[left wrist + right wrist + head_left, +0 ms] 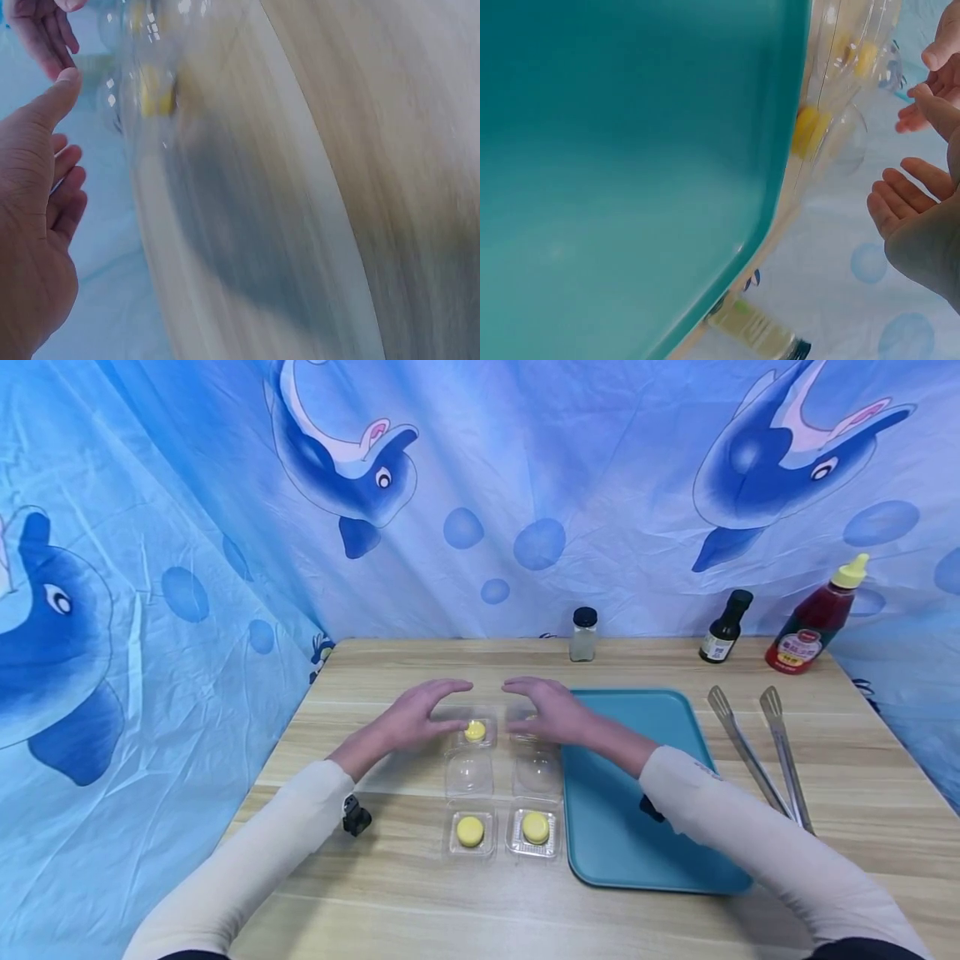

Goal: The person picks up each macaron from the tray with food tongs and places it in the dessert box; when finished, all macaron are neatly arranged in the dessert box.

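My left hand [420, 714] hovers beside the far left clear plastic box [491, 742], thumb and fingers loosely curved around air. Opposite it, my right hand [551, 714] faces inward over the far right box, partly hiding that box and its contents. Neither hand holds anything. A round yellow macaron [475, 732] sits in the far left box. Two more, a near left macaron [470, 832] and a near right macaron [536, 828], lie in the near boxes. Between the rows are clear domed lids [468, 772]. Yellow macarons [808, 131] also show through plastic in the right wrist view.
A teal tray [637, 860] lies under my right forearm. Metal tongs [783, 743] rest right of it. Along the back stand a small black-capped jar [583, 639], a dark bottle [724, 631] and a red sauce bottle [810, 622]. A blue dolphin-print curtain [480, 468] hangs behind the table.
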A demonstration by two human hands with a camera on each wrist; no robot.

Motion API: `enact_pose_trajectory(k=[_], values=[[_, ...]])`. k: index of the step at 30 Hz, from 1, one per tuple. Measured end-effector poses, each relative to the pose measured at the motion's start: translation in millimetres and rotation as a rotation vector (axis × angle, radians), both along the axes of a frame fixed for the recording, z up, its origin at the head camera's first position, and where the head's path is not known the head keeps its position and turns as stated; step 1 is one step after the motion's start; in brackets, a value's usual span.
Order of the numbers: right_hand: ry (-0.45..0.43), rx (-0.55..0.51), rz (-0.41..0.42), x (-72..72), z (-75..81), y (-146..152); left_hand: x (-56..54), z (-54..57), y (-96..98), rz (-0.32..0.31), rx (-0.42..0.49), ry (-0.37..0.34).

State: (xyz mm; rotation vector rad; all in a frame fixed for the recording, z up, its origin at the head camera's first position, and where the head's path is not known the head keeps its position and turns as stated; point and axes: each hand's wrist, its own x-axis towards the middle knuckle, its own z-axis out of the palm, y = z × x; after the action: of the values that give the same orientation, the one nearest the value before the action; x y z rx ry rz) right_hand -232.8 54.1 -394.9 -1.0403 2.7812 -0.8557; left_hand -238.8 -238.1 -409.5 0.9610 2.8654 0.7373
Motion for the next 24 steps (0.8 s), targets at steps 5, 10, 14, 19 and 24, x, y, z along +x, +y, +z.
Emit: enact_pose_trajectory(k=[5,10,14,19,24], values=[[0.026,-0.02,-0.005,12.6,-1.0,25,11.8,3.6,18.5,-0.103,0.051,0.076],[0.064,-0.023,0.008,27.1,-9.2,45,26.3,0.0,38.5,-0.178,0.024,0.06],[0.087,-0.043,0.004,40.8,-18.8,59,36.0,-3.1,51.5,-0.198,-0.026,0.037],[0.077,-0.073,-0.023,58.4,-27.6,68,43.8,-5.1,61.2,-0.217,-0.051,0.055],[0.063,-0.05,-0.035,69.8,-33.5,71,48.5,-8.6,66.6,-0.202,-0.094,0.069]])
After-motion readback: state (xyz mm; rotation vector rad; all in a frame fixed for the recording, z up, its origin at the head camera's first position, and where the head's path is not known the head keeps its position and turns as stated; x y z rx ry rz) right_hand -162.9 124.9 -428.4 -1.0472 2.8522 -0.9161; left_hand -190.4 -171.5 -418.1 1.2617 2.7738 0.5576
